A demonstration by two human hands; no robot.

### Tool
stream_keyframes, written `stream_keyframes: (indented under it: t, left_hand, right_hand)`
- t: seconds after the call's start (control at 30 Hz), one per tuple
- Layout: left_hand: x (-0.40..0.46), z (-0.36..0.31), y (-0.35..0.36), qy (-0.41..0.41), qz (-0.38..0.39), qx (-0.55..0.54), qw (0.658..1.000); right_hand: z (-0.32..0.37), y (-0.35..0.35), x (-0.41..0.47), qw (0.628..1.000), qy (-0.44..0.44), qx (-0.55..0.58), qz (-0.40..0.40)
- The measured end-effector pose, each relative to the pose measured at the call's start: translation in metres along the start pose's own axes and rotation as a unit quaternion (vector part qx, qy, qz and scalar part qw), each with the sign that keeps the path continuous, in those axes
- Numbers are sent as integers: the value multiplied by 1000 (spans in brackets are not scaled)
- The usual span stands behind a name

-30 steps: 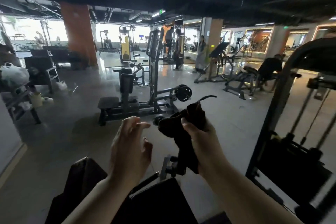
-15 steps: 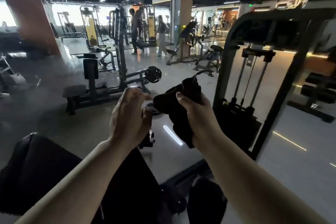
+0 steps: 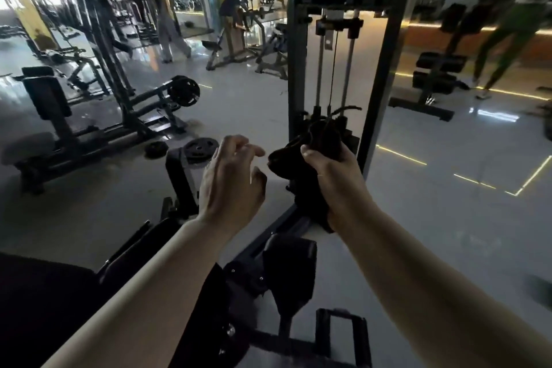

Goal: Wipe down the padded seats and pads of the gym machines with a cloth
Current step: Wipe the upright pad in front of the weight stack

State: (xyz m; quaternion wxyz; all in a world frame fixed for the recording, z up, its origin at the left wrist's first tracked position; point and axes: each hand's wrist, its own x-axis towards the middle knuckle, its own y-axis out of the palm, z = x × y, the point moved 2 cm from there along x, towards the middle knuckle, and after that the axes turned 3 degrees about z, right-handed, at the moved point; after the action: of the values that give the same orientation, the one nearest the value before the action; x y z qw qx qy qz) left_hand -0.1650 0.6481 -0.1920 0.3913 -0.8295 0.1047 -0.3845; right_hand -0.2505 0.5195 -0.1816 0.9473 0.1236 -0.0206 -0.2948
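Observation:
My right hand [image 3: 334, 176] grips a bunched black cloth [image 3: 310, 149] at chest height, a loose strand sticking up from it. My left hand [image 3: 231, 179] hovers just left of the cloth with fingers loosely curled, holding nothing and a small gap away from the fabric. Below my arms lies a black padded seat [image 3: 38, 302] at the lower left. A smaller black pad [image 3: 291, 266] sits on the machine frame under my right forearm.
A weight-stack machine frame [image 3: 295, 75] stands directly ahead. A plate-loaded bench machine [image 3: 98, 116] is at left, with loose weight plates [image 3: 200, 148] on the floor. Another padded bench [image 3: 439, 72] is at right. People move at the back and far right.
The view has swung right, bringing the weight-stack frame to the centre. My left hand has let go of the cloth's edge and opened slightly. My right hand keeps its grip.

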Motion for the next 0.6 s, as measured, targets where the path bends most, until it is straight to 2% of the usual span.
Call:
stream_keyframes:
  t: [0.13, 0.37, 0.5, 0.6]
  left_hand:
    - [-11, 19, 21, 3, 41, -14, 999]
    - [-51, 84, 84, 12, 151, -36, 988]
    - [-67, 104, 120, 27, 195, -46, 979]
    - [-84, 119, 148, 1, 219, -65, 973]
  right_hand:
    - [-29, -7, -4, 997, 18, -18, -67]
    - [-118, -22, -18, 973, 103, -11, -206]
    - [-159, -31, -14, 961, 113, -37, -248]
    - [-189, -44, -11, 955, 119, -47, -267]
